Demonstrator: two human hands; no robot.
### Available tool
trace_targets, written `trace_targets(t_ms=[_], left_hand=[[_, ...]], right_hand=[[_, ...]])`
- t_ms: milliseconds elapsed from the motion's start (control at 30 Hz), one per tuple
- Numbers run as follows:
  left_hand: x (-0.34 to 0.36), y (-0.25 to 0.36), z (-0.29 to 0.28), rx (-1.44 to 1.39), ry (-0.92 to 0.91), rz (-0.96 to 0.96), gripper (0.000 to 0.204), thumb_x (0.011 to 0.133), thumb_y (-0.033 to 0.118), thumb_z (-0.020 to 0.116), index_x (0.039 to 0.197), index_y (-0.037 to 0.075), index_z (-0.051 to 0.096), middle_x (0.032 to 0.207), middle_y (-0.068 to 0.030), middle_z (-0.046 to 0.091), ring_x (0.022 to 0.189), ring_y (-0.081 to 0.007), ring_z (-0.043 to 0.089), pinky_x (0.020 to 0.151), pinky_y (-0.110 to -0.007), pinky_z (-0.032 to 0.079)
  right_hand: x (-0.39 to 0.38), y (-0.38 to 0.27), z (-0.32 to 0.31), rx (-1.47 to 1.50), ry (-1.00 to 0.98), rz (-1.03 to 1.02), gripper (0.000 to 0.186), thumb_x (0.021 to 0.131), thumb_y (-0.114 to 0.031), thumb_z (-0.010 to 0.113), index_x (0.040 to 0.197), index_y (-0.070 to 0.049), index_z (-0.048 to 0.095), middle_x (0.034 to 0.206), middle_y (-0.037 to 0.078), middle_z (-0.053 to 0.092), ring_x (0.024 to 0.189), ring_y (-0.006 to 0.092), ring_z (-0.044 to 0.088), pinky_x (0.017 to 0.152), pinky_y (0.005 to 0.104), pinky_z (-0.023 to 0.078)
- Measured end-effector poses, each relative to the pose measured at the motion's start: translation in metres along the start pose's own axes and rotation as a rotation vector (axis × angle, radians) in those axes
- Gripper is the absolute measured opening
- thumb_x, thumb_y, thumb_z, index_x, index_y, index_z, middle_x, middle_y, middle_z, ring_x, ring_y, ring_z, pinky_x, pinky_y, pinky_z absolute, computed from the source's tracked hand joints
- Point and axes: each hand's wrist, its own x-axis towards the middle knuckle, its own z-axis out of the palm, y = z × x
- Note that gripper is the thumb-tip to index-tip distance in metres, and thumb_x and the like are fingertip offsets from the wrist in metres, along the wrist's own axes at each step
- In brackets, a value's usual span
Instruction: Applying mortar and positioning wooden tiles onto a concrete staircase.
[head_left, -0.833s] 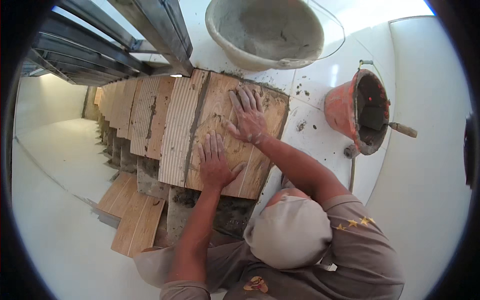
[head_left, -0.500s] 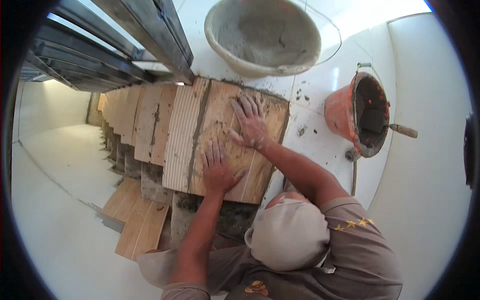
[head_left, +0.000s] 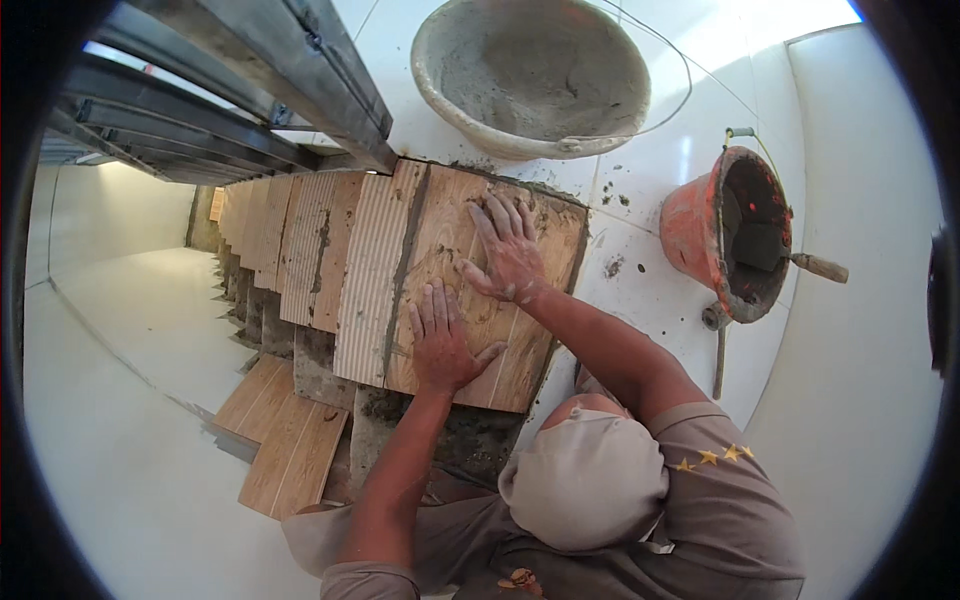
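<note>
Neither my left hand nor my right hand shows. Below me a co-worker in a pale cap [head_left: 585, 480] and brown shirt leans over a stair. The co-worker's left hand [head_left: 445, 350] and right hand [head_left: 512, 258] lie flat, fingers spread, on a wood-look tile [head_left: 447, 215] smeared with mortar. A ribbed edge tile [head_left: 375, 265] runs along its left side, with a dark joint between them. The tile's underside is hidden.
A wide mortar basin [head_left: 530, 75] stands behind the tile. At right, an orange bucket [head_left: 690, 235] holds a wooden-handled trowel [head_left: 820, 267], with a mallet [head_left: 717, 340] beside it. Metal railing [head_left: 280, 80] rises upper left. Loose tiles [head_left: 290, 450] lie lower left, near descending steps.
The whole scene, co-worker included, has shifted slightly right and down in the picture. The co-worker's hands stay flat on the same tile.
</note>
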Motion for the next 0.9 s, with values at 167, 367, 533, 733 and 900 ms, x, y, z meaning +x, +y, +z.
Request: trace_targets(t_ms=[167, 367, 533, 733, 900], left_hand=[[-0.0007, -0.0018, 0.0024, -0.010, -0.025, -0.013, 0.133, 0.084, 0.084, 0.067, 0.165, -0.014, 0.028, 0.175, -0.0359, 0.024, 0.165, -0.0499, 0.019, 0.133, -0.065, 0.012], [-0.0016, 0.0020, -0.0025, 0.016, -0.035, -0.009, 0.133, 0.084, 0.084, 0.066, 0.164, -0.015, 0.028, 0.174, -0.0364, 0.024, 0.165, -0.0501, 0.020, 0.133, -0.064, 0.013], [0.0017, 0.0013, -0.0023, -0.020, -0.052, -0.005, 0.132, 0.085, 0.083, 0.067, 0.164, -0.015, 0.028, 0.174, -0.0368, 0.024, 0.164, -0.0503, 0.020, 0.133, -0.064, 0.014], [0.0014, 0.0007, 0.0003, 0.011, -0.076, -0.021, 0.131, 0.086, 0.083, 0.065, 0.164, -0.015, 0.028, 0.174, -0.0369, 0.023, 0.164, -0.0502, 0.021, 0.133, -0.064, 0.012], [0.0060, 0.0031, -0.0010, 0.061, -0.051, -0.032, 0.130, 0.086, 0.085, 0.063, 0.164, -0.013, 0.031, 0.175, -0.0344, 0.025, 0.166, -0.0460, 0.020, 0.134, -0.061, 0.014]], right_hand=[[-0.0014, -0.0026, 0.0015, 0.021, 0.005, -0.035, 0.101, 0.088, -0.059, 0.070, 0.166, -0.004, 0.038, 0.169, 0.025, 0.034, 0.161, 0.0434, 0.027, 0.134, 0.0606, 0.014], [0.0009, -0.0017, 0.0024, 0.022, 0.004, -0.022, 0.101, 0.087, -0.055, 0.072, 0.166, -0.003, 0.038, 0.169, 0.024, 0.035, 0.160, 0.0429, 0.028, 0.134, 0.0608, 0.015], [0.0019, 0.0013, -0.0007, 0.041, 0.007, -0.017, 0.102, 0.083, -0.051, 0.074, 0.166, -0.005, 0.038, 0.170, 0.023, 0.034, 0.160, 0.0426, 0.029, 0.134, 0.0603, 0.015], [-0.0002, -0.0004, 0.0013, 0.052, -0.005, 0.006, 0.105, 0.078, -0.049, 0.076, 0.166, -0.007, 0.038, 0.170, 0.021, 0.035, 0.159, 0.0423, 0.030, 0.134, 0.0596, 0.015], [0.0020, 0.0036, -0.0006, 0.024, -0.019, -0.021, 0.105, 0.078, -0.050, 0.075, 0.166, -0.006, 0.038, 0.171, 0.021, 0.034, 0.159, 0.0420, 0.030, 0.135, 0.0595, 0.015]])
